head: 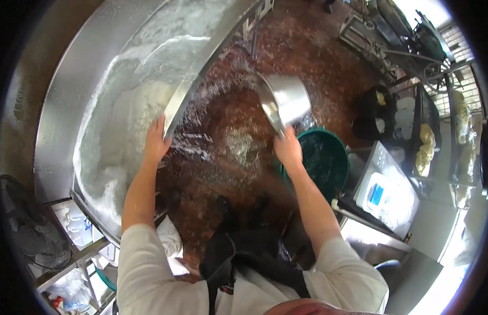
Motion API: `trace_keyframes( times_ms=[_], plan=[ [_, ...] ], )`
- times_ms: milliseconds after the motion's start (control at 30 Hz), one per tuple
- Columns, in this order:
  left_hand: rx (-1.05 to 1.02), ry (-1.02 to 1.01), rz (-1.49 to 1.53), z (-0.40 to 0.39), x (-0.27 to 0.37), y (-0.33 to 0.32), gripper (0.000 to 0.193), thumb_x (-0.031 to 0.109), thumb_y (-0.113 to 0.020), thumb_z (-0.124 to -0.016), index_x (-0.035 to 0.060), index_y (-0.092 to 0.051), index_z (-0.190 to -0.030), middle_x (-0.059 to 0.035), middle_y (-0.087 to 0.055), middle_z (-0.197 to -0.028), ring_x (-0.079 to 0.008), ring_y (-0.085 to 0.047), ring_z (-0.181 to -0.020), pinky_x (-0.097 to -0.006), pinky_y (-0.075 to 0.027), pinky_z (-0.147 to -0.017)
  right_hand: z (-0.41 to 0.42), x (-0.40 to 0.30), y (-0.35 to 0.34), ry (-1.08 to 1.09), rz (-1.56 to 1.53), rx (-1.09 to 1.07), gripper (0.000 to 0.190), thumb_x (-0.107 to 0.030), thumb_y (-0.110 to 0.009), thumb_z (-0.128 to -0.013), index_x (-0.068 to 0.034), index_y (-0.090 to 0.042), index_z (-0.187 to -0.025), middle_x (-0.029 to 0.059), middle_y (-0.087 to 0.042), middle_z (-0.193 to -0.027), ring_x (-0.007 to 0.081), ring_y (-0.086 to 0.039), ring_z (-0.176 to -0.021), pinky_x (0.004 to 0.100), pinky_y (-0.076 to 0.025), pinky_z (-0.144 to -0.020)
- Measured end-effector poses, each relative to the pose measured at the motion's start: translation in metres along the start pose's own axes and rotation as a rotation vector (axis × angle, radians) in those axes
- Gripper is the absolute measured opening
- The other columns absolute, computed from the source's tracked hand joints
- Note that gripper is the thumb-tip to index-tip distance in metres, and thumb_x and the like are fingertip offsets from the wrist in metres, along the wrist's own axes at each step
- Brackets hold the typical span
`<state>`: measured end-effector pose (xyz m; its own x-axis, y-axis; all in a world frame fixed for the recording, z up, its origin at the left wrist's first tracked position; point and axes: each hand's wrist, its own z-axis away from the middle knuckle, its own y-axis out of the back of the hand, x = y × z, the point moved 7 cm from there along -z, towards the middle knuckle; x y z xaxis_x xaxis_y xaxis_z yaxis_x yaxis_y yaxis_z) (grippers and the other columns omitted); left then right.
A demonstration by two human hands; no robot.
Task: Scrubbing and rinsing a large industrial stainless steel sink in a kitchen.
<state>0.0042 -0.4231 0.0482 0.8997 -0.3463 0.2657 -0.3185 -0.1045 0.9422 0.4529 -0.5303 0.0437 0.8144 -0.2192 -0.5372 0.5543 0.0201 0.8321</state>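
My right hand [288,147] grips the edge of a round stainless steel pot [293,98], tilted on its side above the wet floor. My left hand [156,143] rests at the rim of a large steel vat [57,130], its fingers over the metal edge; the fingertips are blurred. Cloudy, foamy liquid [122,102] fills much of the vat. Beside and below my right hand stands a round green plastic tub [326,157] with liquid in it.
Water spreads over the red-brown floor [244,134]. At the right, a white board or tray [389,193] bears a white container with a blue item. Yellowish pieces [425,149] hang or lie farther right. A fan [39,240] stands lower left, near shelves with plastic jugs [76,224].
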Motion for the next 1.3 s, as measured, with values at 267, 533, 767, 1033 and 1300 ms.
trace_keyframes(
  times_ms=[267,533,767,1033,1300],
  plan=[
    [-0.018,0.078,-0.072,-0.041,0.036,-0.018,0.077,0.016,-0.07,-0.083,0.0148,-0.034,-0.151,-0.0232,-0.049,-0.134,-0.0444,-0.053,-0.116,-0.0468,-0.046,-0.097,0.17,0.36,-0.113,-0.818,0.319,-0.387,0.041,-0.017,-0.052,-0.091,0.0,-0.049,-0.128,0.0223,-0.064,-0.121,0.0355,-0.062,-0.116,0.0437,-0.05,-0.098],
    [-0.077,0.071,-0.148,-0.206,0.08,-0.098,0.069,0.04,-0.062,-0.089,0.033,-0.033,-0.152,-0.0185,-0.05,-0.137,-0.0395,-0.054,-0.121,-0.0467,-0.048,-0.095,0.172,0.495,-0.257,-0.994,0.216,-0.522,0.033,-0.023,-0.061,-0.089,-0.005,-0.066,-0.116,0.0183,-0.068,-0.115,0.0369,-0.066,-0.106,0.0457,-0.055,-0.09],
    [-0.1,0.11,-0.097,-0.121,0.026,-0.073,0.082,0.034,-0.072,-0.082,0.0312,-0.03,-0.153,-0.0152,-0.05,-0.138,-0.0368,-0.055,-0.12,-0.0449,-0.049,-0.095,0.143,0.437,-0.305,-0.976,-0.719,-0.517,0.038,-0.007,-0.068,-0.079,-0.004,-0.055,-0.115,0.0054,-0.054,-0.064,0.0193,-0.05,-0.045,0.0339,-0.041,-0.043],
    [-0.104,0.243,-0.157,0.028,0.009,-0.011,0.088,0.032,-0.079,-0.079,0.0166,-0.033,-0.152,-0.0217,-0.049,-0.138,-0.0422,-0.051,-0.122,-0.0442,-0.046,-0.1,0.17,0.322,-0.111,-0.879,-1.186,-0.497,0.02,-0.001,-0.062,-0.083,-0.01,-0.049,-0.094,0.0008,-0.042,-0.057,0.0138,-0.043,-0.04,0.0292,-0.034,-0.037],
    [-0.017,0.166,-0.237,-0.019,0.014,-0.027,0.071,0.041,-0.07,-0.084,0.0193,-0.043,-0.147,-0.0144,-0.054,-0.131,-0.0375,-0.055,-0.115,-0.0445,-0.046,-0.099,0.124,0.076,-0.005,-0.496,-1.19,-0.644,0.024,-0.002,-0.065,-0.081,-0.006,-0.047,-0.096,0.0011,-0.044,-0.057,0.013,-0.042,-0.038,0.0272,-0.034,-0.035]
  ],
)
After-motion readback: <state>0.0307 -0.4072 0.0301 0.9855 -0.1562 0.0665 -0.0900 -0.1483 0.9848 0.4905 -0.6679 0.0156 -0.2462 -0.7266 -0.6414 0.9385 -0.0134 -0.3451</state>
